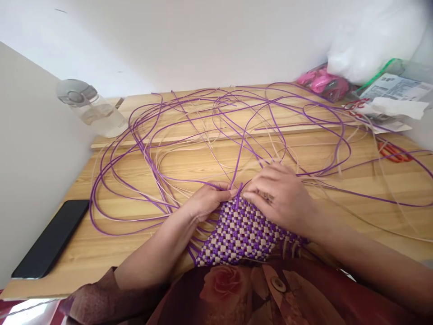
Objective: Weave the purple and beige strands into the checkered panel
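Observation:
A piece of purple and beige checkered weaving (241, 230) lies at the table's front edge, against my clothing. My left hand (208, 198) is closed at its upper left edge, thumb and fingers pinching the weave where strands come out. At the upper right edge, my right hand (279, 194) is curled with thumb and index finger together beside a short loop of purple cord (239, 192). Whether a strand lies in the right fingertips is hard to make out. Long purple cords (154, 167) and thinner beige ones fan out from the weave across the table.
A clear bottle with a grey lid (98, 110) stands at the back left. A black phone (50, 239) lies at the left edge. Orange-handled scissors (394, 151), a pink bundle in plastic (326, 83) and papers (395, 88) are at the right. A wall closes the back.

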Motion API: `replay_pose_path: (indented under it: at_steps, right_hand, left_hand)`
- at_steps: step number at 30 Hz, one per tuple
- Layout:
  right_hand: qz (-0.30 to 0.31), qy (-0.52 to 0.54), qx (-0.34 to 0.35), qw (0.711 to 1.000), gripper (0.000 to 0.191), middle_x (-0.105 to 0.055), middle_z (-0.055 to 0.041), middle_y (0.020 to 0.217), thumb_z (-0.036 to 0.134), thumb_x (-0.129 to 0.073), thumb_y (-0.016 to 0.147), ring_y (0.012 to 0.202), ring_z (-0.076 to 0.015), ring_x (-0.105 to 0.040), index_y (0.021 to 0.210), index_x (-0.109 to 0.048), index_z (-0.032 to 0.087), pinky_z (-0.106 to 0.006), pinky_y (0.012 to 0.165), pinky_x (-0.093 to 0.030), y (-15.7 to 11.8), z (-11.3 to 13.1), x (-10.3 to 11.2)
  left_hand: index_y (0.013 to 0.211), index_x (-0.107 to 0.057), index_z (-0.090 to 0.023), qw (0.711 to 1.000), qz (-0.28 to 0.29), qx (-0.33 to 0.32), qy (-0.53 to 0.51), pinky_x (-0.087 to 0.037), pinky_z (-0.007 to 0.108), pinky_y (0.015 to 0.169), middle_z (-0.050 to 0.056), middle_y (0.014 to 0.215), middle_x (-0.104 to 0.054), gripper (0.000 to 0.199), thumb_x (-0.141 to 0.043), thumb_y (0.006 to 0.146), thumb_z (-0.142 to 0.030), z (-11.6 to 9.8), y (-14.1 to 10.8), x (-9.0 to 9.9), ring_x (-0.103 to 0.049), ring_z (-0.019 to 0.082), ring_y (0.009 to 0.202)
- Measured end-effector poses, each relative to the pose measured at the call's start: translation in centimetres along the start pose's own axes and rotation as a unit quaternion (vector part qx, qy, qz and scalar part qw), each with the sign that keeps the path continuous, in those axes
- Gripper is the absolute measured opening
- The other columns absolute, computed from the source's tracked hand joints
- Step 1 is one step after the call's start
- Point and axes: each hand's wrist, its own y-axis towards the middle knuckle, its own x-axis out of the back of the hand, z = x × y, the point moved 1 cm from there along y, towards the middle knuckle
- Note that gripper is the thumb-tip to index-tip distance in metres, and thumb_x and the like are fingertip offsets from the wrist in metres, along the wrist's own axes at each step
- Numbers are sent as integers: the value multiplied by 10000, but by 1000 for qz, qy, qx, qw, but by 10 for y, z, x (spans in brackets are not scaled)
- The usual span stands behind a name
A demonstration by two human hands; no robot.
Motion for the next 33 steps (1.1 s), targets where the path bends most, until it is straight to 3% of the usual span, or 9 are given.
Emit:
replay_pose_path:
  at_steps: [3, 7, 11, 14, 16, 20, 24, 28, 33]
  right_hand:
    - [5, 34, 26, 999, 169, -664, -34, 863, 316, -568, 894, 888, -183, -546, 830, -689, 215, -354, 883, -378, -17, 11, -6]
    - [-42, 27, 38, 998, 153, -663, -61, 914, 273, -567, 897, 920, -195, -542, 948, -678, 182, -360, 882, -399, -19, 17, -25]
    - [-69, 89, 30, 993, 126, -622, -47, 780, 218, -577, 871, 818, -173, -533, 760, -610, 168, -339, 792, -411, -20, 27, -30]
    - [-19, 180, 4, 984, 185, -554, -12, 687, 180, -600, 831, 707, -134, -497, 668, -514, 169, -303, 699, -400, -32, 37, -24]
    - [-13, 216, 9, 976, 121, -577, -20, 750, 166, -613, 821, 756, -137, -517, 723, -540, 168, -305, 735, -409, -39, 41, -20]
    - [-62, 273, 45, 959, 38, -619, -36, 845, 142, -612, 828, 860, -148, -550, 829, -589, 172, -316, 825, -419, -42, 41, -21]
    - [1, 316, 4, 949, 141, -570, -9, 706, 183, -588, 849, 697, -119, -508, 721, -532, 166, -287, 704, -397, -43, 37, -26]
    - [24, 340, -34, 939, 145, -579, -10, 729, 216, -577, 868, 708, -113, -512, 735, -557, 163, -276, 717, -391, -49, 34, -32]
    - [40, 376, -89, 921, 150, -583, -6, 747, 240, -563, 887, 726, -108, -514, 760, -580, 161, -257, 725, -396, -49, 27, -41]
  left_hand:
    - [688, -664, -131, 1000, -5, 7, -23, -353, 245, 604, 5, 648, -587, 311, -793, 607, -403, 3, 2, -1, -490, 110, 600]
    - [674, -665, -129, 1000, 4, -13, -24, -365, 248, 608, 10, 646, -599, 301, -794, 607, -392, 7, 5, 1, -504, 117, 611]
    - [674, -639, -129, 1000, 8, -30, -5, -334, 236, 582, -9, 635, -568, 283, -771, 642, -377, 6, 5, 3, -454, 94, 585]
    - [654, -610, -134, 999, 17, -18, 34, -280, 238, 539, -33, 590, -509, 303, -749, 666, -403, 2, 3, 5, -386, 77, 537]
    - [655, -597, -138, 997, 20, -20, 71, -253, 243, 530, -42, 582, -478, 324, -728, 684, -433, 0, 3, 6, -354, 74, 530]
    - [643, -563, -147, 994, -1, -42, 104, -251, 248, 539, -43, 591, -447, 355, -705, 697, -469, 1, 5, 9, -347, 81, 551]
    - [594, -510, -157, 988, -22, -51, 142, -200, 254, 503, -59, 533, -376, 378, -690, 706, -470, 4, 8, 10, -281, 71, 506]
    - [597, -533, -146, 984, -19, -65, 164, -236, 237, 506, -53, 544, -404, 382, -680, 724, -474, 0, 5, 8, -305, 67, 516]
    - [742, -654, -117, 988, 30, -60, 136, -352, 230, 563, -5, 638, -570, 330, -691, 723, -444, 1, 3, 0, -456, 91, 573]
